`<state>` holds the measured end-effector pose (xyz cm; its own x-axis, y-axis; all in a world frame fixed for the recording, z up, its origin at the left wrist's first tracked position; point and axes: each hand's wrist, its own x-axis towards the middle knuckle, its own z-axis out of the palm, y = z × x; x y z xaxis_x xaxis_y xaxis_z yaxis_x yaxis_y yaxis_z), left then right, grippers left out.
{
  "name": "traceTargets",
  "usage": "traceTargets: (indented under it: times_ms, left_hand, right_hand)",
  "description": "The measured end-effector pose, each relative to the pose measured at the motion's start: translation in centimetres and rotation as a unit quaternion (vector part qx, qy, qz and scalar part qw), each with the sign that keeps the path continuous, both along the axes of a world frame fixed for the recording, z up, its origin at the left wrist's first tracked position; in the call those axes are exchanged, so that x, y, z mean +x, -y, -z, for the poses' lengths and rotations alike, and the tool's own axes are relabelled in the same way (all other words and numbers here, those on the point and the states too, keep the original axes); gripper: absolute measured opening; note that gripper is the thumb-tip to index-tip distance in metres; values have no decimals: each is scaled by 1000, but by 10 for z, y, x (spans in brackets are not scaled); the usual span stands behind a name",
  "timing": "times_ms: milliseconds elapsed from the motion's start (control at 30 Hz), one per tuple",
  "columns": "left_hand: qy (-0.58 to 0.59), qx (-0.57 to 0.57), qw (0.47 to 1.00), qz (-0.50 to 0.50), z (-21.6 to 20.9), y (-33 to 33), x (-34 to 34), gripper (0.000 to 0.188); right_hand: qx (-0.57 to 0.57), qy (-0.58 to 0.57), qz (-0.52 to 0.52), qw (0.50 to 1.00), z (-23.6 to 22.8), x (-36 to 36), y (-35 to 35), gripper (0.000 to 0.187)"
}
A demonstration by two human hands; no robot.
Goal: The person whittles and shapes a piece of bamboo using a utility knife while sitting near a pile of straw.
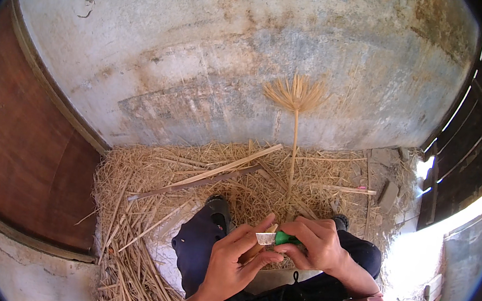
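Head view is showing a weathered plaster wall (pixel 233 51) filling the upper half, and a wooden door (pixel 15 146) is curving down the 9 o'clock side. A bed of straw (pixel 131 209) is covering the floor below the wall, with long split cane strips (pixel 210 173) lying across it on a slant from 8 o'clock up to 2 o'clock. The person's dark-trousered legs are coming in from 6 o'clock, shoes pointing toward 12. Standing out of the hands is a thin stalk (pixel 293 155), its long axis running almost straight toward 12 o'clock, and it is ending in a fanned, frayed head (pixel 296 93) against the wall. The right hand (pixel 320 245) is curling shut around a small green-handled knife (pixel 276 238), whose pale blade is pointing toward 9 o'clock, across the stalk's line. The left hand (pixel 236 260) is lying at 8 o'clock of the knife, fingers half extended, thumb and forefinger closing near the blade tip on a pale sliver; whether it is truly pinching it I cannot tell. The right hand is sitting nearer the stalk's foot, which is hidden behind the fingers.
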<state>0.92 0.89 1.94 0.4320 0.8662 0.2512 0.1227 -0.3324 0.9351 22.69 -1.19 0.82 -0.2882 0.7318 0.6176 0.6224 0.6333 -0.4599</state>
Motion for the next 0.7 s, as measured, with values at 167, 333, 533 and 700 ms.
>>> traceTargets:
  times_ms: [167, 333, 533, 700]
  left_hand:
    - [14, 34, 999, -20, 6, -2, 3, 43]
    - [-11, 66, 997, -48, 1, -2, 6, 42]
    - [-12, 92, 993, -75, 5, 0, 9, 39]
    - [0, 86, 992, -92, 0, 3, 13, 29]
  right_hand:
    - [2, 6, 0, 1000, 0, 1, 1, 36]
    - [6, 5, 5, 1000, -1, 2, 1, 36]
    - [9, 11, 18, 1000, -5, 2, 2, 35]
    - [28, 21, 43, 998, -7, 1, 4, 33]
